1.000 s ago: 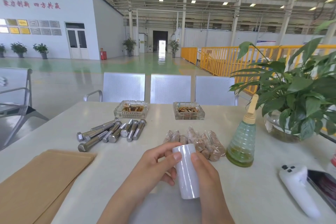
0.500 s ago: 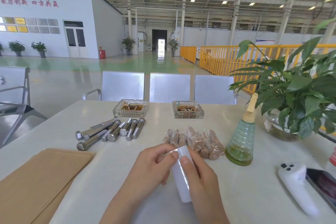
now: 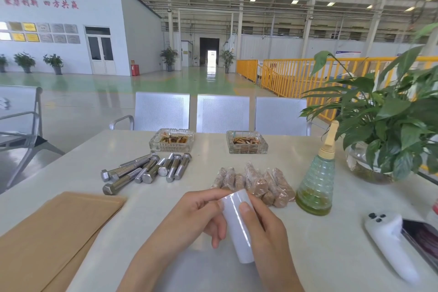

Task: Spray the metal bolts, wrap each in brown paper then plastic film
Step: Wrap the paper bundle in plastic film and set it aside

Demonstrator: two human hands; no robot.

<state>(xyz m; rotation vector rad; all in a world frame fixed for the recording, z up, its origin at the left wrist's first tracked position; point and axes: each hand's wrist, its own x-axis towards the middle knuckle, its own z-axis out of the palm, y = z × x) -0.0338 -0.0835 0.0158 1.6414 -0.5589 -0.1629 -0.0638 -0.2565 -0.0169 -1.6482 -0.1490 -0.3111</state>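
A white roll of plastic film [image 3: 238, 227] is held tilted over the near middle of the white table [image 3: 308, 256]. My right hand [image 3: 263, 227] grips it from the right, thumb on its upper face. My left hand [image 3: 196, 218] pinches at the roll's top end with fingertips. Several bare metal bolts [image 3: 147, 170] lie in a pile at the left middle. Several wrapped bolts [image 3: 256, 182] lie side by side just beyond the roll. A green ribbed spray bottle [image 3: 316, 187] stands right of them. Brown paper sheets [image 3: 52, 237] lie stacked at the near left.
Two glass ashtrays [image 3: 171, 141] [image 3: 246, 146] sit at the table's far side, with metal chairs [image 3: 222, 114] behind. A potted plant in a glass bowl [image 3: 369, 166] stands at the far right. A white controller [image 3: 391, 242] and a phone [image 3: 424, 242] lie at the near right.
The roll has tipped from nearly upright to leaning, its top toward the left. My left fingertips have slid up to its top end.
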